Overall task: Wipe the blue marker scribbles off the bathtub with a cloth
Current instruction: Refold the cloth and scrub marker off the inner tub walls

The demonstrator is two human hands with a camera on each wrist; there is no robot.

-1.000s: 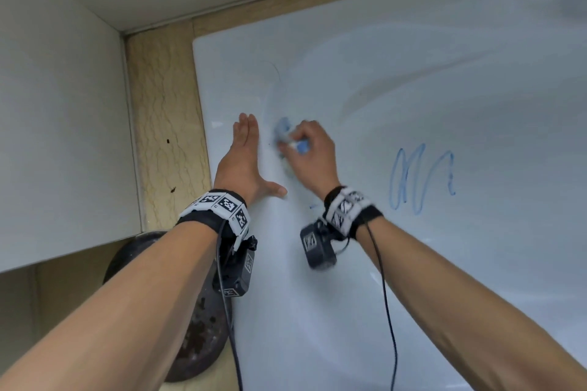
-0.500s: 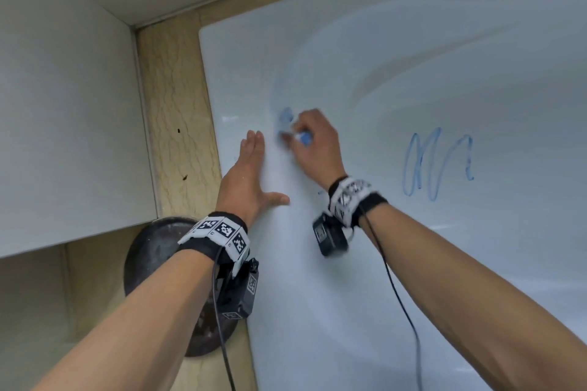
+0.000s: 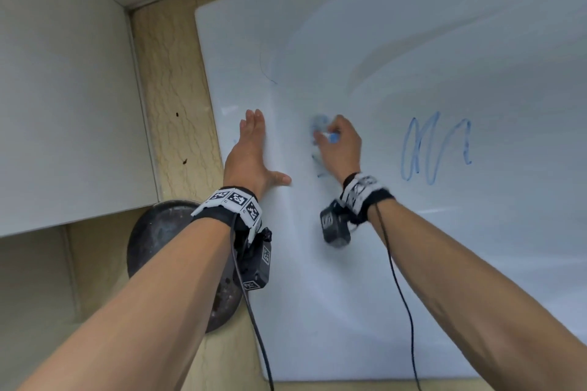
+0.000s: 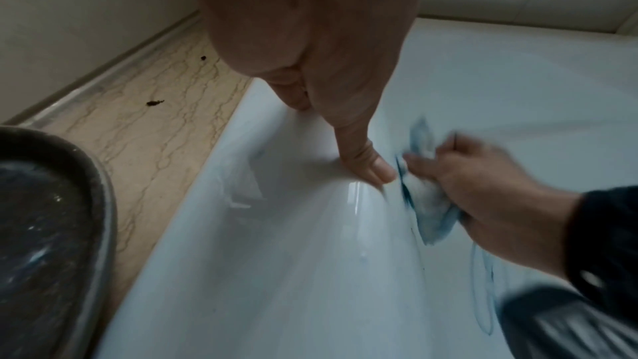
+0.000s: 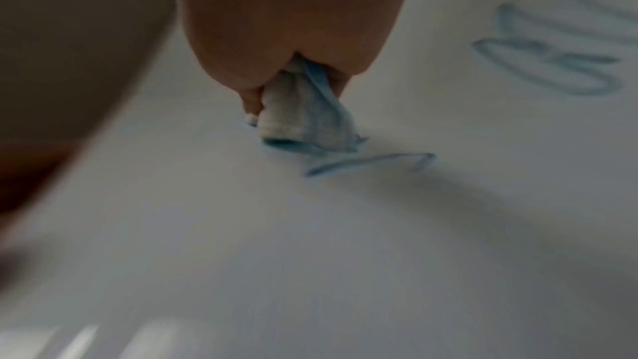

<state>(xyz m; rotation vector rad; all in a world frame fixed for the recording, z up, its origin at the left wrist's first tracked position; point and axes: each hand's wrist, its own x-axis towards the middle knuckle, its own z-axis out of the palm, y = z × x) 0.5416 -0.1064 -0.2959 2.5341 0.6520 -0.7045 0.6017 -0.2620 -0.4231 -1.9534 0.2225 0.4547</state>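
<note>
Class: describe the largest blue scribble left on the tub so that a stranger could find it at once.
Start at the white bathtub and find the right hand rubbing with a cloth. To that hand's right lies the big scribble: tall blue loops, untouched, far larger than the faint strokes by the cloth.

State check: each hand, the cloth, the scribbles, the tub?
left hand: flat on the tub rim, fingers straight
right hand: grips the cloth, pressing it on the tub
cloth: bunched, stained blue
big scribble: unwiped
small marks: partly smeared
tub: still marked
</note>
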